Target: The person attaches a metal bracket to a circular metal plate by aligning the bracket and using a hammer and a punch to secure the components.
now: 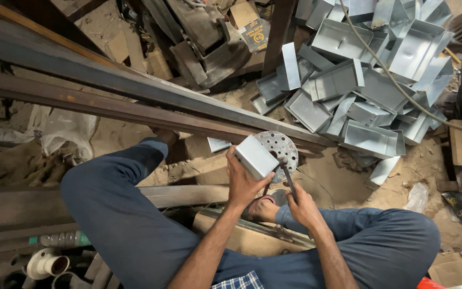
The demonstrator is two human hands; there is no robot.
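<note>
Main risk, as I read it: the grey sheet-metal box (pixel 256 157) sits only in the left hand (pixel 243 184), fingers curled round its near edge, held up against the perforated round disc (pixel 280 147). If the box twists or slides along the disc, raw sheet edges could cut the fingers, or the part could drop toward the foot (pixel 263 208) just below the disc. Right hand (pixel 301 207) has its grip pressed together round a thin dark tool handle (pixel 289 182) whose tip meets the disc's lower edge beside the box; a slip of that tip could jab the left thumb, which is very near. Pose: both forearms rise toward the disc between the knees, left wrist cocked back, right wrist lower and angled in. Pile of identical metal trays (pixel 370 80) lies beyond the disc, up and right; long steel beam (pixel 135 85) runs just behind it.
</note>
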